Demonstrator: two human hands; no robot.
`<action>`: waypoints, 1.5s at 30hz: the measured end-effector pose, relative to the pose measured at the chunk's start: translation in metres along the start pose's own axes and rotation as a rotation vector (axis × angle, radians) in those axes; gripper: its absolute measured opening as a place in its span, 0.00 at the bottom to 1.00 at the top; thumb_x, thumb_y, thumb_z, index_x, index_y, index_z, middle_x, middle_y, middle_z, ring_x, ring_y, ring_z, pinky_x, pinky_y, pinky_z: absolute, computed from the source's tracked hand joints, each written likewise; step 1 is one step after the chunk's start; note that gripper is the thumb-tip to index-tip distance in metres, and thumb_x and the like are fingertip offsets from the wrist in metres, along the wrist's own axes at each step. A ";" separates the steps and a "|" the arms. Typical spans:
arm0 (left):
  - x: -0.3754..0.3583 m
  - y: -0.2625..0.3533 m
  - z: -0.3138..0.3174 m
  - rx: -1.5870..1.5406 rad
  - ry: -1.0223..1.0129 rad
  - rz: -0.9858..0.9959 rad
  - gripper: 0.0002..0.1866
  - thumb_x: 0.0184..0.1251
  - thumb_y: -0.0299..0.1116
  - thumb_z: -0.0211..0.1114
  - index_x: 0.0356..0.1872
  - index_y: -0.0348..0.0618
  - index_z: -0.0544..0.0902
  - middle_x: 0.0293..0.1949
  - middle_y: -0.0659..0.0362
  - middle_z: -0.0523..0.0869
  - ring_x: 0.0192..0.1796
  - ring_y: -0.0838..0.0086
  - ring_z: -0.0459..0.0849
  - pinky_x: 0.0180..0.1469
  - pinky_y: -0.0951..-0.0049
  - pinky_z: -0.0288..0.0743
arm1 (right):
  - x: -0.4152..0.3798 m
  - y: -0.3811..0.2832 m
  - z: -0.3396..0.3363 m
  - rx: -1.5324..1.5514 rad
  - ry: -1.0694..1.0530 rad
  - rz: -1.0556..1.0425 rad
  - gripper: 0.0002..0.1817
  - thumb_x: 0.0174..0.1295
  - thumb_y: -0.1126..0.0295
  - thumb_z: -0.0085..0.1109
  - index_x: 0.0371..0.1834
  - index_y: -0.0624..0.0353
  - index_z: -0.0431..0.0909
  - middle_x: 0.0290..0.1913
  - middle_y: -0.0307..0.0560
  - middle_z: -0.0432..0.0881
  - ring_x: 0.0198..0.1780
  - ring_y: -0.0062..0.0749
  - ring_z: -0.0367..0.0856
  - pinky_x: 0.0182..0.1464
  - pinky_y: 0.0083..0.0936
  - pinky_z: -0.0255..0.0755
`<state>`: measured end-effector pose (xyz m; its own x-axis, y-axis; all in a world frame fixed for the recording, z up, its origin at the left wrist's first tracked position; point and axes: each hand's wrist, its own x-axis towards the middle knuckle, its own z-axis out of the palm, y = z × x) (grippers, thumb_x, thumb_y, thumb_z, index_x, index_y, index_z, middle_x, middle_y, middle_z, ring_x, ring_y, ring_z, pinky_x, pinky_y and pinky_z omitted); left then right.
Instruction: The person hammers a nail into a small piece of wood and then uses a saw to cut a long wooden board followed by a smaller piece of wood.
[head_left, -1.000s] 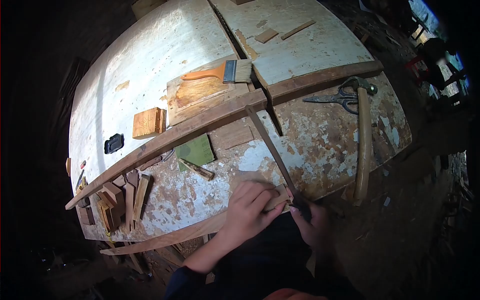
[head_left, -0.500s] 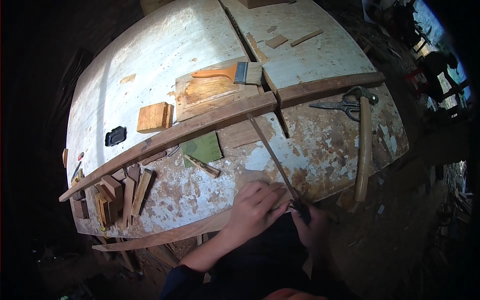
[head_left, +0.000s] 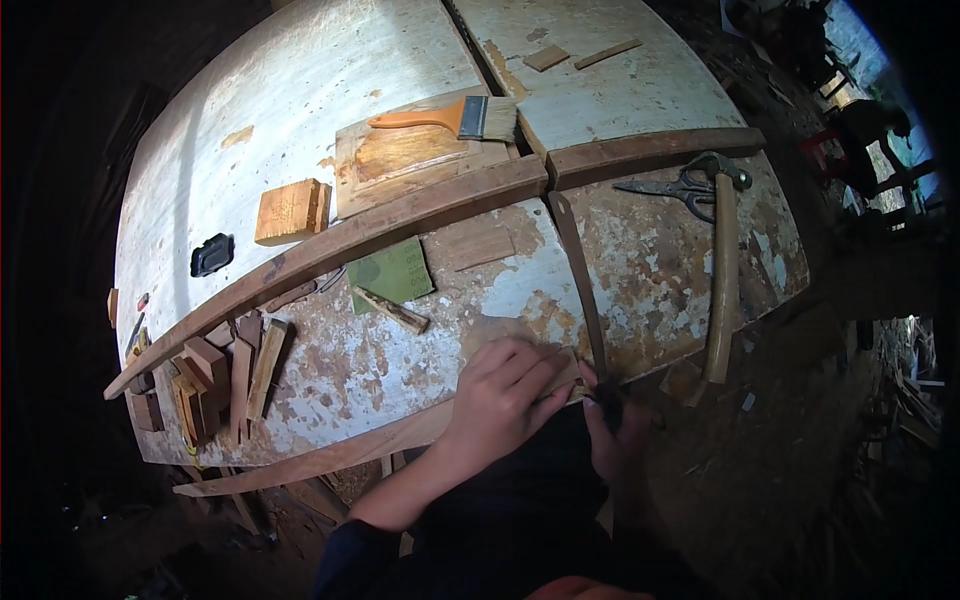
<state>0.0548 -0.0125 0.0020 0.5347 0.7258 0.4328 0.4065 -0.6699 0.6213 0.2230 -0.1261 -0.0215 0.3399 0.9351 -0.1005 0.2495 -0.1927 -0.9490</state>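
Note:
My left hand [head_left: 508, 390] is closed, its fingers pressed onto a small light piece of wood [head_left: 570, 372] at the near edge of the worn bench [head_left: 350, 390]. Just right of it, my right hand [head_left: 612, 435] wraps the dark handle of a narrow handsaw [head_left: 580, 270]. The saw's long blade points away over the bench, and a hole shows near its tip. Shadow hides part of my right hand. Under my left wrist, a long curved wood strip [head_left: 300, 472] runs along the bench's front edge.
A wooden rail [head_left: 400, 215] crosses the bench. Before it lie green sandpaper [head_left: 385, 275], a wood stick [head_left: 392, 310] and several offcuts [head_left: 205, 370]. A hammer [head_left: 722, 280] and scissors [head_left: 685, 190] lie right. Behind are a paintbrush [head_left: 425, 117], a wood block [head_left: 290, 212] and a black tray [head_left: 212, 255].
The saw blade has swung right and turned, so its broad side now shows. My hands stay close together at the bench edge. The whole view has shifted slightly.

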 end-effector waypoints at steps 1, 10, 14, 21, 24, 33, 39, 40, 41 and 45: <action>-0.001 0.000 0.000 0.006 -0.004 0.000 0.17 0.54 0.30 0.84 0.45 0.40 0.92 0.47 0.57 0.94 0.46 0.62 0.90 0.49 0.62 0.83 | -0.001 0.002 0.000 -0.002 -0.004 0.025 0.20 0.73 0.74 0.64 0.67 0.65 0.86 0.48 0.57 0.95 0.46 0.21 0.92 0.46 0.25 0.82; 0.002 0.003 0.000 0.037 -0.002 0.010 0.16 0.53 0.29 0.84 0.43 0.40 0.92 0.46 0.58 0.93 0.46 0.62 0.89 0.49 0.62 0.82 | -0.002 0.007 -0.003 0.036 -0.085 0.174 0.22 0.77 0.78 0.56 0.72 0.67 0.83 0.64 0.51 0.90 0.65 0.25 0.85 0.67 0.26 0.75; 0.004 0.004 0.002 0.023 0.013 0.016 0.15 0.52 0.28 0.84 0.42 0.40 0.92 0.45 0.58 0.92 0.45 0.61 0.89 0.48 0.62 0.82 | 0.002 -0.006 -0.007 0.014 -0.111 0.155 0.22 0.77 0.78 0.56 0.72 0.65 0.83 0.61 0.47 0.92 0.59 0.20 0.85 0.62 0.22 0.76; 0.004 0.003 0.003 0.003 0.000 -0.008 0.16 0.49 0.27 0.86 0.41 0.40 0.92 0.44 0.56 0.92 0.45 0.59 0.89 0.47 0.62 0.83 | -0.004 0.008 0.006 0.183 0.008 0.023 0.21 0.76 0.75 0.62 0.70 0.62 0.84 0.50 0.43 0.93 0.49 0.13 0.85 0.52 0.20 0.79; 0.005 0.005 0.004 0.017 -0.014 -0.023 0.17 0.48 0.27 0.86 0.41 0.39 0.92 0.44 0.54 0.92 0.45 0.58 0.89 0.47 0.62 0.83 | -0.004 0.004 0.004 0.200 -0.003 0.043 0.20 0.76 0.75 0.62 0.69 0.62 0.83 0.48 0.42 0.93 0.49 0.13 0.85 0.51 0.20 0.79; 0.005 0.006 0.005 0.021 -0.039 -0.037 0.18 0.46 0.26 0.86 0.42 0.39 0.94 0.44 0.56 0.93 0.44 0.60 0.89 0.47 0.63 0.83 | -0.001 0.009 0.005 0.296 0.010 0.019 0.19 0.75 0.77 0.60 0.68 0.65 0.84 0.50 0.41 0.91 0.46 0.14 0.81 0.53 0.19 0.76; 0.008 0.007 0.004 0.024 -0.038 -0.040 0.17 0.45 0.25 0.87 0.40 0.38 0.94 0.44 0.55 0.93 0.44 0.61 0.89 0.46 0.65 0.84 | 0.002 0.014 0.002 0.317 -0.012 0.002 0.19 0.75 0.76 0.61 0.67 0.64 0.85 0.50 0.44 0.93 0.47 0.16 0.84 0.55 0.21 0.78; 0.008 0.007 0.005 0.022 -0.039 -0.042 0.17 0.45 0.25 0.87 0.40 0.38 0.94 0.44 0.55 0.93 0.43 0.62 0.89 0.45 0.65 0.84 | 0.002 0.016 0.002 0.316 -0.007 -0.011 0.19 0.75 0.76 0.61 0.67 0.64 0.85 0.50 0.44 0.93 0.47 0.17 0.85 0.55 0.21 0.78; 0.008 0.007 0.005 0.026 -0.039 -0.042 0.17 0.45 0.25 0.88 0.40 0.38 0.94 0.44 0.55 0.93 0.43 0.62 0.89 0.45 0.65 0.84 | 0.003 0.017 0.003 0.314 -0.002 -0.025 0.19 0.75 0.76 0.61 0.67 0.64 0.85 0.50 0.44 0.93 0.47 0.17 0.85 0.55 0.22 0.78; 0.007 0.008 0.006 0.038 -0.037 -0.040 0.17 0.45 0.26 0.88 0.40 0.38 0.94 0.43 0.55 0.94 0.43 0.62 0.89 0.46 0.65 0.84 | 0.003 0.018 0.003 0.328 0.001 -0.014 0.19 0.75 0.75 0.62 0.66 0.65 0.85 0.50 0.44 0.93 0.47 0.17 0.85 0.56 0.22 0.79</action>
<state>0.0661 -0.0132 0.0060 0.5438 0.7465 0.3835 0.4557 -0.6464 0.6120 0.2255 -0.1261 -0.0398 0.3394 0.9367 -0.0862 -0.0515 -0.0730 -0.9960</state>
